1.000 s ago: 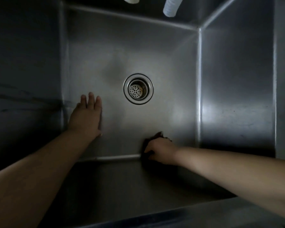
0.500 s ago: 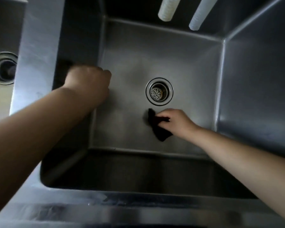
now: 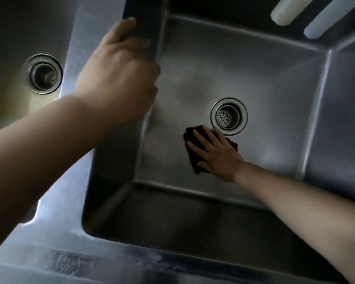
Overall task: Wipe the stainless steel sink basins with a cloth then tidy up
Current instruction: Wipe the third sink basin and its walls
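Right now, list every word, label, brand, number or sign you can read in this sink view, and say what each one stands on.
None: no readable text shows anywhere in the head view.
The basin, the divider, both drains and the front rim show bare steel, with only glare and smears.
The dark cloth under the right hand shows no tag or print.
The two pale tubes at the top are unmarked.
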### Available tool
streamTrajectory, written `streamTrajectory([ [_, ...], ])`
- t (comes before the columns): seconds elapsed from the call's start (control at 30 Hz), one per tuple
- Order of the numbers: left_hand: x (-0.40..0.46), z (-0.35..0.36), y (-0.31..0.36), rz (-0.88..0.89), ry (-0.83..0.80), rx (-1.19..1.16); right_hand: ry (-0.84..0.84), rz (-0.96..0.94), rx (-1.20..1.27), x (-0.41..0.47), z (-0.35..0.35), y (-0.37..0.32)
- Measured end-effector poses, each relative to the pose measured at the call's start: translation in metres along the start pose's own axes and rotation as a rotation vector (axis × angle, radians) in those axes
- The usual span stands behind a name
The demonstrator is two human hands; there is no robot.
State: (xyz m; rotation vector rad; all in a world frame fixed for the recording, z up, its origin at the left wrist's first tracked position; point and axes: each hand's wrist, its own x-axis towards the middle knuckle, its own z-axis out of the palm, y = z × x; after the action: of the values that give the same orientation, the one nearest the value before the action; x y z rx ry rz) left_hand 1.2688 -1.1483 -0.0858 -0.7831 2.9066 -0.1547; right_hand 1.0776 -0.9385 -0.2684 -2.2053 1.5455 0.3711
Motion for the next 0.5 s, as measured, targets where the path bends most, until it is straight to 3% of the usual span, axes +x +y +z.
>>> streamTrajectory([
  [0.07,0.0,-0.001,-0.001,0.0,-0.004,-0.026,0.105,-0.005,0.03,0.04,-0.012,-0.015],
  [0.23,0.0,-0.002,0.001,-0.017,-0.037,-0.012,0.125,-0.007,0.034,0.11,-0.02,-0.055],
  [0.33,0.002,-0.005,0.003,-0.04,-0.063,0.026,0.112,-0.01,0.081,0.107,-0.016,-0.067],
  [0.5,0.004,-0.011,0.006,-0.07,-0.096,0.068,0.062,-0.216,0.141,0.082,-0.005,-0.089],
])
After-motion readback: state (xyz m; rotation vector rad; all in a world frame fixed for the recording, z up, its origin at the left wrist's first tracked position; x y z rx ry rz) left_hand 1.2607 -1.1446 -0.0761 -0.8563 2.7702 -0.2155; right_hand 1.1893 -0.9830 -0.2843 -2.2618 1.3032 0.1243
